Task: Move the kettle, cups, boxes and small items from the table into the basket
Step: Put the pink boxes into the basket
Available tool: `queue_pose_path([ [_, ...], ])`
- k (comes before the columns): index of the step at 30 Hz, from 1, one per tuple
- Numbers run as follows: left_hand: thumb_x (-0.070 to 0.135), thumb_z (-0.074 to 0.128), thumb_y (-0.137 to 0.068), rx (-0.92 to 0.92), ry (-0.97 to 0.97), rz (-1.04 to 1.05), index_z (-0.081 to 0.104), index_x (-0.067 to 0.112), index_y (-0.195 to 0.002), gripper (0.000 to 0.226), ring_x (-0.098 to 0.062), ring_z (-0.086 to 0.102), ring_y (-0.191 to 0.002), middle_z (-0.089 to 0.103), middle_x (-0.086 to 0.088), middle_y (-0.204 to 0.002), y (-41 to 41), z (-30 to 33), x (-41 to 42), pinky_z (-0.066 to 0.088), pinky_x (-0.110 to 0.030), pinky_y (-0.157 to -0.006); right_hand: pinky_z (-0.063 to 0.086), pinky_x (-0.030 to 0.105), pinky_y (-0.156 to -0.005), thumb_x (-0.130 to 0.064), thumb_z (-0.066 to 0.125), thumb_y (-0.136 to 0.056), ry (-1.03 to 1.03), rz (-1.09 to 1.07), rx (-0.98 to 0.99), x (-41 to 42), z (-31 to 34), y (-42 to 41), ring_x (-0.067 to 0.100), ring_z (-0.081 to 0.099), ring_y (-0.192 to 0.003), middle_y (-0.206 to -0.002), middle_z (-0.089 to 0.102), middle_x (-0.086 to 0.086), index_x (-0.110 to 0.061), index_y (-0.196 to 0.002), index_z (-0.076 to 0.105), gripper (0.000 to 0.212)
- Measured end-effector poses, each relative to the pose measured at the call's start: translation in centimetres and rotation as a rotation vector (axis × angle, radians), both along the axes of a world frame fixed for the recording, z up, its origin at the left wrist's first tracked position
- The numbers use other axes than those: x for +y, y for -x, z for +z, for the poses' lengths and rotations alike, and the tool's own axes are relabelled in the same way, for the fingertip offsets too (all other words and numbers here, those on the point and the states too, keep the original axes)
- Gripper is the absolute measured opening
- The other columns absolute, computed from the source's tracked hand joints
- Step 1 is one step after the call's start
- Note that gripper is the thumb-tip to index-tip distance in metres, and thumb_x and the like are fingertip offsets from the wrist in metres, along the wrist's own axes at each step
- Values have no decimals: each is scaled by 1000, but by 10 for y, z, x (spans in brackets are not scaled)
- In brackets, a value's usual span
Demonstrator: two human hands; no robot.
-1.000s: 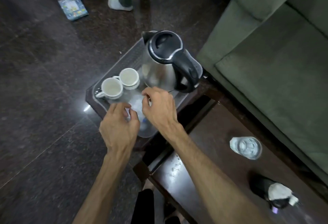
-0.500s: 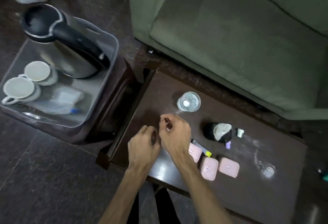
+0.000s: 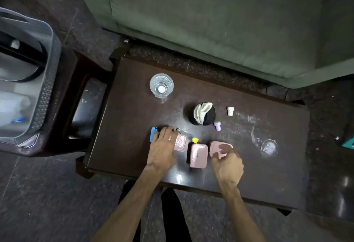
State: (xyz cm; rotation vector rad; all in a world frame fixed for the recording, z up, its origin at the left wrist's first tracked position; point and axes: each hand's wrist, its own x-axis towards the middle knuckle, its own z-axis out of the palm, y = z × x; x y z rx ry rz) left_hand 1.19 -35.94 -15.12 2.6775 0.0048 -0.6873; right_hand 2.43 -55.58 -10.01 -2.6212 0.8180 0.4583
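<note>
Green sofa (image 3: 220, 17) runs along the far edge of the dark tabletop (image 3: 134, 107). Grey basket (image 3: 46, 80) on a stand off the left edge, kettle handle partly visible inside. Left hand (image 3: 162, 149) flat, fingers spread over the leftmost pink box (image 3: 181, 143) near the front edge. Right hand (image 3: 228, 163), fingers loosely curled, thumb on the rightmost pink box (image 3: 215, 146). Middle pink box (image 3: 198, 155) untouched. Glass (image 3: 161, 85) toward the far-left corner; blue item (image 3: 152, 134) beside the left fingertips.

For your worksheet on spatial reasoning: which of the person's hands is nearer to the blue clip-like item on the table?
Left. The left hand lies right beside the blue item, fingers almost touching it; the right hand is further off, over the rightmost pink box.
</note>
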Motion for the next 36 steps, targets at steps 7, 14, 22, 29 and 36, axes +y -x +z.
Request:
queue_pose_path([
  [7, 38, 73, -73, 25, -123, 126, 57, 18, -124, 58, -25, 57, -113, 57, -3, -119, 18, -12, -16, 41, -39, -108, 55, 39, -91, -54, 72, -80, -37, -186, 248, 3, -18, 21, 38, 72, -107, -108, 78, 13, -24, -110, 76, 43],
  [14, 51, 83, -67, 108, 49, 555, 54, 15, -112, 65, -31, 67, -97, 58, -4, -112, 62, 5, -17, 55, -41, -81, 52, 35, -98, -28, 77, -85, -303, -409, 248, 14, -31, 37, 34, 72, -108, -104, 81, 10, -18, -104, 81, 22],
  [22, 55, 87, -63, -11, 136, 880, 57, 16, -114, 71, -33, 70, -95, 62, -2, -111, 77, 41, 6, 56, -42, -78, 60, 50, -93, -19, 77, -76, -462, -404, 154, 38, 2, 32, 33, 77, -80, -59, 75, -1, -21, -72, 76, 5],
  [29, 51, 87, -65, -253, 251, 1211, 54, 23, -121, 71, -26, 66, -108, 63, 1, -118, 70, 87, 89, 52, -38, -87, 58, 40, -78, -4, 77, -87, -750, -169, 77, 151, 54, 0, 16, 65, -64, -61, 72, -5, -15, -78, 76, 14],
  [36, 49, 85, -68, -486, 50, 1320, 60, 12, -127, 74, -36, 66, -107, 70, -10, -116, 60, 123, 212, 50, -50, -95, 61, 55, -88, -28, 72, -76, -777, 181, 63, 294, 76, -28, 18, 70, -74, -74, 76, -4, -30, -76, 75, 3],
])
